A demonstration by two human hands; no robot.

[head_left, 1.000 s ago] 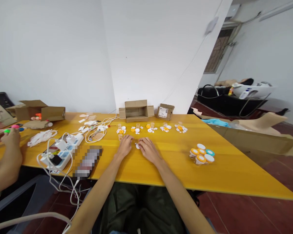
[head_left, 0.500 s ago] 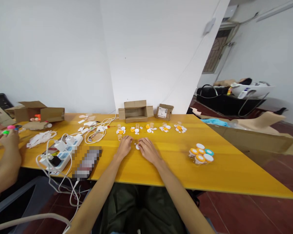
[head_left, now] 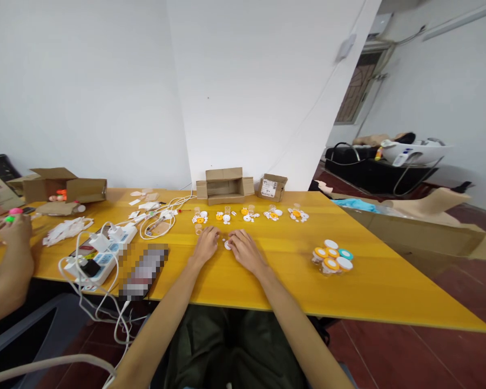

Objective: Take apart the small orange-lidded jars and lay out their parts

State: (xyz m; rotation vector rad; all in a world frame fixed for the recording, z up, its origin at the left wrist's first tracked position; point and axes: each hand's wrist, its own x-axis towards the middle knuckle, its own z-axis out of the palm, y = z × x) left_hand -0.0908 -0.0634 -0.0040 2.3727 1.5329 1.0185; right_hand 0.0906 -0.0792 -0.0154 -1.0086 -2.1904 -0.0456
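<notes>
My left hand [head_left: 206,245] rests low over the table with its fingers curled together, and whatever they pinch is hidden or too small to name. To its right, my right hand [head_left: 243,247] is closed too, its thumb side against or just beside a small white disc [head_left: 227,245] lying on the tabletop. Whether the fingers grip that disc I cannot tell. Tiny white pieces lie between the hands. Just beyond my left hand stands a small clear cup [head_left: 198,229]. A row of orange rings [head_left: 220,217], white discs [head_left: 203,214], small white bits and clear cups runs behind.
Lidded clear jars [head_left: 331,265] cluster at the right. A power strip [head_left: 107,259], a phone [head_left: 146,273] and tangled white cables [head_left: 162,216] lie left. Cardboard boxes [head_left: 225,189] stand along the wall. At far left another person's hand [head_left: 16,229] holds bright pink and green pieces.
The view has shifted very slightly. Both my hands stay in nearly the same place and pose, with the white disc still beside the right one.
</notes>
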